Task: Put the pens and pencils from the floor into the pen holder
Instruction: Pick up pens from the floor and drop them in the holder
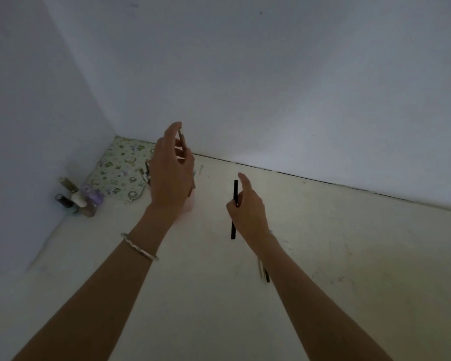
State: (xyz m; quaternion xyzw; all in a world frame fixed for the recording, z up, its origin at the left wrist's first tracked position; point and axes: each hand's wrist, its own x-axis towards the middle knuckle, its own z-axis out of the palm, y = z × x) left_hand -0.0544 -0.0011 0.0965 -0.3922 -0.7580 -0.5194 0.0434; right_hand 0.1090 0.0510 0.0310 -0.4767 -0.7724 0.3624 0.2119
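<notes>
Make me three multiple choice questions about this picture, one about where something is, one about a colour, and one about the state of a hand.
1. Where does the patterned cloth lie?
A. in the corner by the walls
B. under the right forearm
C. on the left wrist

2. What colour is the pen in the right hand?
A. red
B. black
C. yellow

3. What is the left hand doing?
A. lying flat on the floor
B. hanging empty
C. holding a thin pencil above the pink holder

Answers:
1 A, the cloth sits where the two walls meet the floor.
2 B, the stick in that grip is dark black.
3 C, the fingers pinch a pencil over the holder.
</notes>
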